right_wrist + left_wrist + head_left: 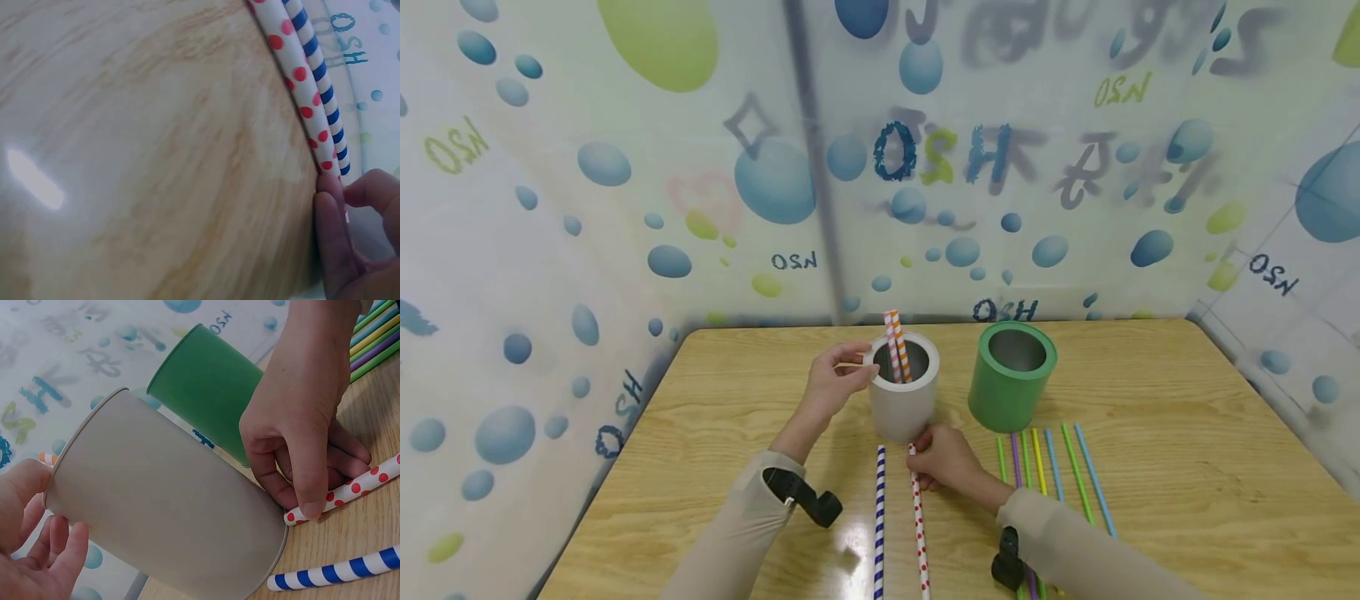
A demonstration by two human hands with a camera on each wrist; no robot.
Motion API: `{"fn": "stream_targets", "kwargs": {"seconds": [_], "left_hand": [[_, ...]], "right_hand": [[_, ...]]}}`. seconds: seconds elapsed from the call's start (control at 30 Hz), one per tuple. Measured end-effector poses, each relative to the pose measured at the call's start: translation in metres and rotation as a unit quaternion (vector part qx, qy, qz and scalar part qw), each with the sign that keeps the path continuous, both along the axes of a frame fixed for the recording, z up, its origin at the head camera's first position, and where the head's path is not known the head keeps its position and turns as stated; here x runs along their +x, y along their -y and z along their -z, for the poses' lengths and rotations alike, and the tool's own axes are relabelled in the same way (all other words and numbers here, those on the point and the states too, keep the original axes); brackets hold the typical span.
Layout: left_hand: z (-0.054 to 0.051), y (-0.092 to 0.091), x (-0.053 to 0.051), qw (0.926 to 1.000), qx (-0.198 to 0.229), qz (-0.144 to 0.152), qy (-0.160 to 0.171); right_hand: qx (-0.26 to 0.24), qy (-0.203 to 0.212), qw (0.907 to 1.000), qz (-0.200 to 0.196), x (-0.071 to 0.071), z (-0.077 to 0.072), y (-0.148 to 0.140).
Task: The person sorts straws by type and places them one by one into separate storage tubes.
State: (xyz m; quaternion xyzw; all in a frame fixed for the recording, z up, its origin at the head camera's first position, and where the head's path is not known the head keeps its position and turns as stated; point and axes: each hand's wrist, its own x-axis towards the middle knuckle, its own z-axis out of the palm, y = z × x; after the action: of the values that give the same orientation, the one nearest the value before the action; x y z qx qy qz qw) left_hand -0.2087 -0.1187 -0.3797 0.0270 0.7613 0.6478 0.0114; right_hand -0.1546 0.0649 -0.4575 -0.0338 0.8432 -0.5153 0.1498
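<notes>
A white cup (904,408) stands upright on the table, holding a pink-striped straw (892,346) and an orange-striped straw (901,346) that rise above its rim. My left hand (835,379) holds the cup's left side at the rim, with thumb and fingers spread round it. In front of the cup, my right hand (947,458) pinches the far end of a white straw with red dots (919,525) between thumb and fingers. This straw lies along the table, its end close to the cup's base. To its left lies a blue-and-white striped straw (880,517).
A green cup (1013,387) stands right of the white one. Several plain straws in green, purple, yellow and blue (1093,479) lie on the table (1187,467) in front of it, partly under the right forearm. A patterned curtain (737,275) hangs behind the table.
</notes>
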Motion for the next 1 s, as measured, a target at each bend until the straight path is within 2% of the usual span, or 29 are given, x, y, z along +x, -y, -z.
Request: {"fn": "stream_targets", "kwargs": {"seconds": [0.17,0.57,0.83,1.0], "left_hand": [[-0.0003,-0.0003,-0.0016,1.0000,-0.001,0.001,0.001],[-0.0010,-0.0001,-0.0025,0.9999,-0.014,-0.002,0.008],[-0.0013,-0.0004,-0.0010,1.0000,-0.008,0.002,-0.001],[-0.0003,-0.0009,-0.0008,0.9999,-0.013,-0.003,0.007]], "right_hand": [[0.018,0.009,0.9998,-0.004,-0.0019,-0.0020,0.0016],[0.046,0.003,0.9989,-0.009,-0.0031,-0.0056,0.0046],[0.025,0.015,0.9996,-0.007,-0.0048,-0.0020,0.0019],[0.011,0.016,0.9997,-0.011,-0.0050,0.0003,0.0005]]}}
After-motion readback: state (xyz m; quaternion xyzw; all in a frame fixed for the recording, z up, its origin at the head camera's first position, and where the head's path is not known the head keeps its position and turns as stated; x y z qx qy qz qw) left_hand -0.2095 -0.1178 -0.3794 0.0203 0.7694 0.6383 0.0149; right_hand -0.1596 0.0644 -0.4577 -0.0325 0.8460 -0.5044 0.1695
